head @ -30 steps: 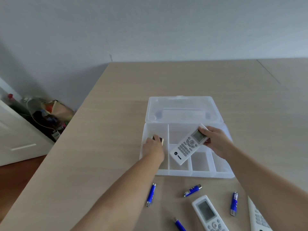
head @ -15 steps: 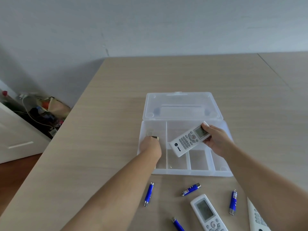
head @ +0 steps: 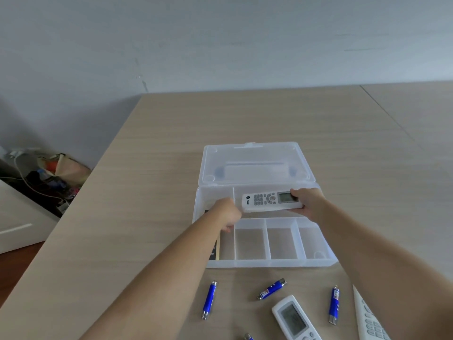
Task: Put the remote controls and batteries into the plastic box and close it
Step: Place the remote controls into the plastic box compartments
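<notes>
The clear plastic box stands open on the wooden table, its lid laid back flat. My right hand grips a white remote, held level over the long back compartment. My left hand is curled over the left compartment, where a dark flat item lies along the wall, mostly hidden by my forearm; whether the fingers grip it is unclear. In front of the box lie blue batteries and two more white remotes.
Three small front compartments of the box hold nothing. Another blue battery is cut off at the bottom edge. The table's left edge drops to a floor with bags and cables and a white cabinet.
My right hand has turned the white remote from a diagonal to level and carried it back over the long rear compartment. My left hand has sunk deeper into the left compartment with the dark item.
</notes>
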Tool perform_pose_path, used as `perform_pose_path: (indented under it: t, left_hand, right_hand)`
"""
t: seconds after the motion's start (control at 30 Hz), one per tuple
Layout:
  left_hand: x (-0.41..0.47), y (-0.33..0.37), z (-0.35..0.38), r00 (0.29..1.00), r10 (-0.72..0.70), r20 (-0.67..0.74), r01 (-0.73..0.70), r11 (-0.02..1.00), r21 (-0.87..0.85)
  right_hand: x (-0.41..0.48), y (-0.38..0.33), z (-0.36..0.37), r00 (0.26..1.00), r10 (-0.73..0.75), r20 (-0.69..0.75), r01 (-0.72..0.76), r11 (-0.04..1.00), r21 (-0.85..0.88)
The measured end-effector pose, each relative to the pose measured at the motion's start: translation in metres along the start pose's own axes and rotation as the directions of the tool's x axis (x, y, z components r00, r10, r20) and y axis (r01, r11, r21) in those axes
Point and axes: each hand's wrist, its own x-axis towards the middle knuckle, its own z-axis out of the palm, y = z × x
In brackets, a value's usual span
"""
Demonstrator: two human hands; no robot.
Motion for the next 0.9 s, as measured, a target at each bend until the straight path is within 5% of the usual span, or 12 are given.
perform_pose_path:
  t: [0.13, 0.33, 0.4, 0.5, 0.53, 0.7, 0.9]
  left_hand:
    - [0.015, -0.007, 0.01, 0.995, 0.002, -0.095, -0.012, 0.995, -0.104]
    - [0.019, -0.007, 0.013, 0.987, 0.006, -0.162, 0.003, 0.999, 0.055]
    - [0.02, -0.007, 0.014, 0.987, 0.013, -0.162, 0.001, 0.997, 0.082]
    - [0.023, -0.008, 0.015, 0.987, 0.022, -0.16, -0.012, 0.998, 0.068]
    - [0.023, -0.008, 0.016, 0.987, 0.03, -0.16, -0.02, 0.998, 0.064]
    - [0.02, -0.008, 0.016, 0.984, 0.061, -0.165, -0.05, 0.996, 0.072]
    - [0.003, -0.008, 0.008, 0.978, 0.116, -0.176, -0.1, 0.99, 0.099]
  right_hand:
    - [0.011, 0.002, 0.013, 0.999, 0.025, 0.026, -0.022, 0.994, -0.108]
    - [0.018, 0.009, 0.026, 0.998, -0.023, 0.053, 0.042, 0.914, -0.404]
    - [0.014, 0.01, 0.027, 0.996, -0.031, 0.086, 0.077, 0.798, -0.598]
    - [0.006, 0.014, 0.033, 0.988, -0.145, 0.043, 0.102, 0.426, -0.899]
    - [0.005, 0.017, 0.035, 0.979, -0.2, 0.038, 0.113, 0.374, -0.92]
    - [0.007, 0.024, 0.038, 0.966, -0.258, -0.019, 0.098, 0.435, -0.895]
    - [-0.004, 0.017, 0.032, 0.949, -0.312, 0.042, 0.168, 0.392, -0.904]
